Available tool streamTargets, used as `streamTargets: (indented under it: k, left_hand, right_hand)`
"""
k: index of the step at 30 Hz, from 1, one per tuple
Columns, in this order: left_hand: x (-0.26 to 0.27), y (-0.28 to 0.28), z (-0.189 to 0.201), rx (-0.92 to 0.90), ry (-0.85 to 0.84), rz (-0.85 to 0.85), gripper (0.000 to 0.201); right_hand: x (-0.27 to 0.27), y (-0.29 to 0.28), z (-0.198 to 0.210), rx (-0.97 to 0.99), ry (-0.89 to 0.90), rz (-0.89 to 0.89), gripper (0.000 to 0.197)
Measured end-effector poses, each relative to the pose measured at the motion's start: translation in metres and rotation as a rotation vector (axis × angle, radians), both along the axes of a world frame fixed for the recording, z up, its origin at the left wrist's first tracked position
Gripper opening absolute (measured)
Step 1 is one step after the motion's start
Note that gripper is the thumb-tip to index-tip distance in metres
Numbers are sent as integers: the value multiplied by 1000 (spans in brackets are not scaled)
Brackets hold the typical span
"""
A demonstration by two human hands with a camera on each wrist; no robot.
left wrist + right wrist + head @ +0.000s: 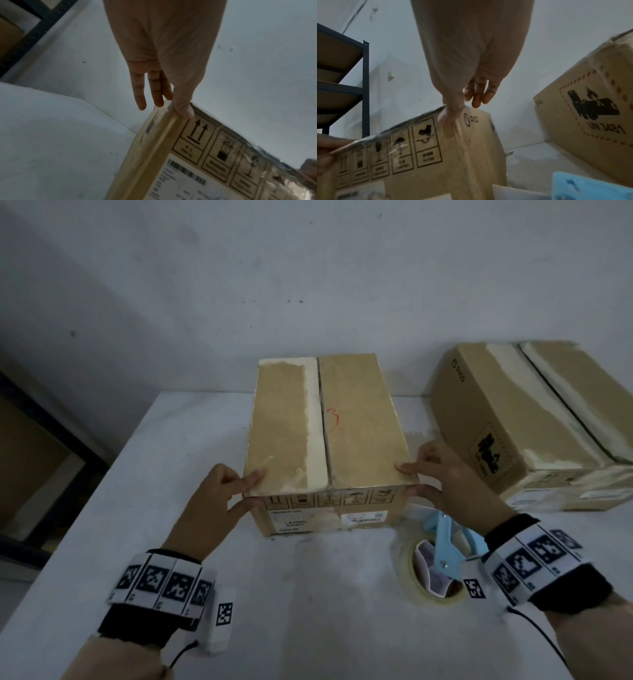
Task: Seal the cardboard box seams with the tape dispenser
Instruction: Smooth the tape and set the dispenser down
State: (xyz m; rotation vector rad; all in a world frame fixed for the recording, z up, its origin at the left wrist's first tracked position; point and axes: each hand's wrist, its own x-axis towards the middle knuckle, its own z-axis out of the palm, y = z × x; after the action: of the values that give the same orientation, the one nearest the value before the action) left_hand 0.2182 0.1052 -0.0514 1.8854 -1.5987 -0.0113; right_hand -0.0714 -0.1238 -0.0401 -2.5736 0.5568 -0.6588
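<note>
A closed cardboard box [359, 422] stands on the white table [308, 611], its centre seam [324, 426] running away from me beside a pale torn strip. My left hand [248, 491] pinches the near left top corner, index finger on the lid, thumb on the front face [197, 162]. At the near right top corner my right hand [412, 479] pinches the same way, the thumb pressed by the printed symbols [436, 155]. A blue tape dispenser [445, 553] with a clear roll lies on the table under my right wrist, held by neither hand.
A second, larger cardboard box [534, 426] with a battery warning mark sits at the right rear, close to the first box. A dark metal shelf [351, 81] stands beyond the table's left edge. A grey wall rises right behind the boxes.
</note>
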Motion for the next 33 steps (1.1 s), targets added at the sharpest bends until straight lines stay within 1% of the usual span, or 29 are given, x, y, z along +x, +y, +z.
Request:
streamTargets:
  k: [2,6,8,9,12,13,15,19,21,22,24,27,30,33]
  left_hand:
    - [-5,0,-1,11,9,46,55]
    - [-24,2,4,58,17,164,46]
    - [-30,5,5,47,19,182,43]
    - [-32,8,5,33,36,175,44]
    - [-31,17,6,15,126,119,56]
    - [-28,18,7,19,139,90,55]
    - [-19,18,11,19,115,41,49]
    - [-1,14,16,56,48,-40,47]
    - [3,12,16,53,4,-41,43]
    - [3,11,17,47,-42,-30,38]
    - [2,8,18,34,-101,6,30]
    - [2,4,16,35,-16,28,25]
    - [2,0,12,31,146,32,24]
    - [3,-3,8,40,244,48,33]
  right_hand:
    - [1,4,-1,-21,11,9,35]
    - [2,16,-3,-67,-9,-50,35]
    - [1,19,-4,-72,-6,-66,35]
    - [1,20,-4,-69,-3,-73,34]
    - [2,21,-7,-67,18,-113,40]
    - [2,22,-7,-72,27,-120,41]
    - [1,26,-7,-98,38,-102,39]
    - [-9,24,3,-153,110,-12,42]
    - [-12,17,6,-188,153,27,40]
    - [-11,14,7,-203,165,45,41]
    - [-8,8,10,-216,160,64,32]
    - [-3,2,12,-211,101,60,19]
    - [2,-3,9,-94,48,85,24]
    - [4,-7,9,5,20,101,25]
